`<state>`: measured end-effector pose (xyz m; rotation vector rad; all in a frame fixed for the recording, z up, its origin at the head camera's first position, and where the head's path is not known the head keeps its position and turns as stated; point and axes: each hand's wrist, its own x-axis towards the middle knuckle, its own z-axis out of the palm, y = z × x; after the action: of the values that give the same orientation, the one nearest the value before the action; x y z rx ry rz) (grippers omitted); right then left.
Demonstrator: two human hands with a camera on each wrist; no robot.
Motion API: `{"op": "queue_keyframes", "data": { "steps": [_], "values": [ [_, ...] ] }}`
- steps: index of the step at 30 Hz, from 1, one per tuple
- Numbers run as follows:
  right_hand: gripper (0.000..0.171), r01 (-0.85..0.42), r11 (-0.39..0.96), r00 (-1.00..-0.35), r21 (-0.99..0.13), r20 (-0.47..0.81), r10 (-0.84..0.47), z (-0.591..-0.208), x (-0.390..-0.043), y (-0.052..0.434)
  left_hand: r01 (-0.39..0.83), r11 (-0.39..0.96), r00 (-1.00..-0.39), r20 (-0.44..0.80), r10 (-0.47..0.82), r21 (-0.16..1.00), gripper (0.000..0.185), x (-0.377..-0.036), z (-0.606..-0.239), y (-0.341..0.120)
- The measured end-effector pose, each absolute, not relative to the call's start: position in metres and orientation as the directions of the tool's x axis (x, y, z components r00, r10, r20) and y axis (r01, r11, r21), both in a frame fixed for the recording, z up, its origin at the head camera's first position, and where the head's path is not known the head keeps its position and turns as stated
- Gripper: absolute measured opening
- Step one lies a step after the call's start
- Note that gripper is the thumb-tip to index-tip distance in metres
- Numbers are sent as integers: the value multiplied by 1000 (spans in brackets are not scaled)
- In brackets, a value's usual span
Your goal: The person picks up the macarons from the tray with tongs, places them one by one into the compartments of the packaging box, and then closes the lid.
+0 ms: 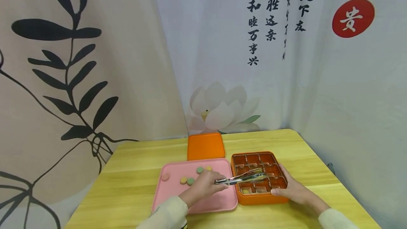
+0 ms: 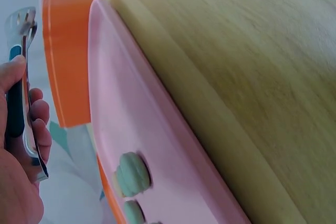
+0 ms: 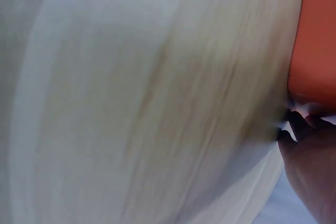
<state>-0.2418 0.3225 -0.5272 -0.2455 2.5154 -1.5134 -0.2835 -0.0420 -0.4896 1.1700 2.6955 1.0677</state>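
Observation:
My left hand (image 1: 203, 186) grips metal tongs (image 1: 245, 178) with dark handle grips (image 2: 16, 98). The tongs' tips reach over an orange box (image 1: 264, 199) with a clear divided insert; I cannot make out anything between them. In the front left compartment lies a yellowish piece (image 1: 245, 191). My right hand (image 1: 297, 190) holds the box at its right side, thumb on the front rim and fingers along the wall. Left of the box, a pink tray (image 1: 219, 206) carries macarons: a pink one (image 1: 165, 176), green ones (image 1: 199, 170) and yellow ones (image 1: 183, 180).
Behind the tray lies a flat orange lid (image 1: 206, 146). Everything stands on a wood-patterned table (image 1: 127, 186). Printed curtains (image 1: 222, 45) hang behind the table and along its right side. Box and tray stand side by side, nearly touching.

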Motion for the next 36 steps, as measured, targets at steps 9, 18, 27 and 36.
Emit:
{"op": "queue_keyframes", "data": {
  "steps": [9, 18, 27, 36],
  "values": [
    [114, -38, 434, -966, -900, -79, -248, -527, -242, 321, 588, 511, -768, 235, 595, 627, 20, -285, -485, -41],
    [112, -51, 405, -959, -913, -69, -276, -526, -245, 322, 595, 509, -774, 272, 572, 622, 14, -295, -479, -59],
    [114, -42, 455, -963, -889, -85, -255, -525, -245, 324, 505, 536, -840, 244, 484, 677, 9, -304, -474, -103],
    [113, -43, 435, -962, -900, -81, -262, -530, -244, 324, 521, 619, -851, 296, 435, 588, 9, -296, -483, -174]
  ]
}}
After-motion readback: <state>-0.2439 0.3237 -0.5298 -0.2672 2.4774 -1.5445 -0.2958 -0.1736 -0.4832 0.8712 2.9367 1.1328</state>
